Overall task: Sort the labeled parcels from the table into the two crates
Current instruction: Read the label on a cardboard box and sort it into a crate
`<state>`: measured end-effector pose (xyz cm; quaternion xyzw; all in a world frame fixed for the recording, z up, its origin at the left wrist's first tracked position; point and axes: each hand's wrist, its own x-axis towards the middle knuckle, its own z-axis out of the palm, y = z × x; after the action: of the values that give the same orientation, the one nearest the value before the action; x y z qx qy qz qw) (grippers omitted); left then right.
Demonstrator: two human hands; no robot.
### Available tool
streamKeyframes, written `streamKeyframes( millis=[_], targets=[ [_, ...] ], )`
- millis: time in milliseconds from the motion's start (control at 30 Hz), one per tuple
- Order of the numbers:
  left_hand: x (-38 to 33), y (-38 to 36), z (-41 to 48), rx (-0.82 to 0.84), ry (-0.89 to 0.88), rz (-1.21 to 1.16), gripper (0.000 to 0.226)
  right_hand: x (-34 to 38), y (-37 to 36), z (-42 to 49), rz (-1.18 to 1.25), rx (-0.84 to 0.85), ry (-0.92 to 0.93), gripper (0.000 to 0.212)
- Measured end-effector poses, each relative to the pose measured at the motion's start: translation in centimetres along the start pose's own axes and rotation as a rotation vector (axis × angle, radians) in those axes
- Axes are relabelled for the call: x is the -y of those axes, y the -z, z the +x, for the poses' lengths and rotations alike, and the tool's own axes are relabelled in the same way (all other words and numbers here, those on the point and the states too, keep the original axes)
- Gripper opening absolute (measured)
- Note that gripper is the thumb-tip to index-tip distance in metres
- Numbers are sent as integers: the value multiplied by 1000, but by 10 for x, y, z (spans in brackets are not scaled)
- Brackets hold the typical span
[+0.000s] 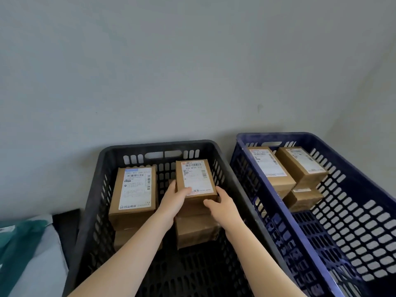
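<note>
Item: labelled cardboard parcel (198, 177), label upward, barcode toward the far wall.

Location: inside the black crate (158, 145), set on top of a right-hand stack of brown boxes (196, 230). It is held level, apparently so that it seats squarely on the box beneath.

Hands: the parcel is grasped at its near end by both. The left hand (174, 197) is wrapped round the near left corner with the thumb laid on the label; the right hand (222, 205) is curled against the near right corner. The two-sided hold is judged to serve alignment with the stack.

Adjacent: a larger labelled parcel (136, 187) tops a second stack just beside it, to the left.

Second container: blue crate (276, 137), beside the black one, with several labelled parcels (302, 162) stacked at its far end.

Other: teal and grey mailer bags (25, 243) at lower left.
</note>
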<state>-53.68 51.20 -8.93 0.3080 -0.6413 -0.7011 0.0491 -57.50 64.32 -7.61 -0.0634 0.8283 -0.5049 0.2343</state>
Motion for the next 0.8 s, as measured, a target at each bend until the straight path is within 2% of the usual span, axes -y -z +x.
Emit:
streamKeyframes(
  millis=[233,433,800],
  targets=[
    [6,2,3,-12,58,58,69,-3,-4,3,73,2,39,70],
    [6,-1,2,-2,96,-3,65,-7,-2,4,60,23,92,69],
    [13,2,11,2,110,-23,63,-11,-3,5,12,81,103,80]
  ],
)
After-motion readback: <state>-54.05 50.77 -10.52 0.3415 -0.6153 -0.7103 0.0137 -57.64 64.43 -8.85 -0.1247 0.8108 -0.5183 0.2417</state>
